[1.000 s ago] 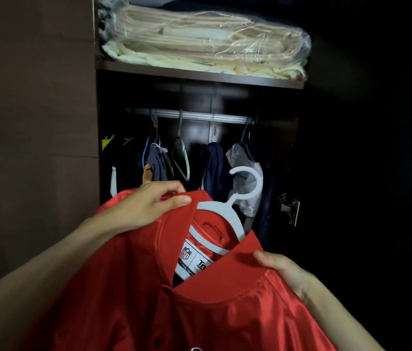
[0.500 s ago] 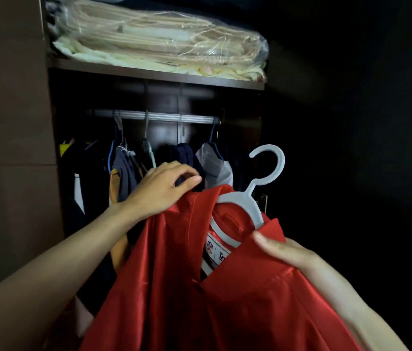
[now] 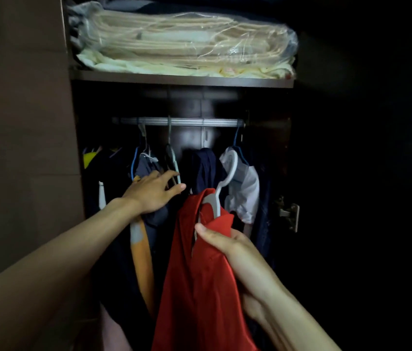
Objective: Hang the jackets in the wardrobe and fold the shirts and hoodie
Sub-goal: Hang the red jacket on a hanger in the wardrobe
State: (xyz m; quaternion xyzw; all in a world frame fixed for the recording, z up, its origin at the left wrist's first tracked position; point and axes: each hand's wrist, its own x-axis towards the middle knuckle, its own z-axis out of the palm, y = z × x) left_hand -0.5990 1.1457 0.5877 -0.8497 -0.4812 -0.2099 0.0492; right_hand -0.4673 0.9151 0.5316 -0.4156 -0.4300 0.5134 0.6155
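Bare forearms (no sleeves visible)

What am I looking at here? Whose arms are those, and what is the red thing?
The camera sits on a person's head and looks forward and down, so you see their own two arms reaching out, as if they were yours. They stand at an open wardrobe. The right hand grips a red jacket at its collar, together with the white hanger inside it. The hanger's hook is not on the rail yet. The left hand reaches with straight fingers among the clothes hanging there, perhaps to make room. Up on the shelf lie folded blankets, some in a clear plastic bag. The right side of the picture is too dark to make out.
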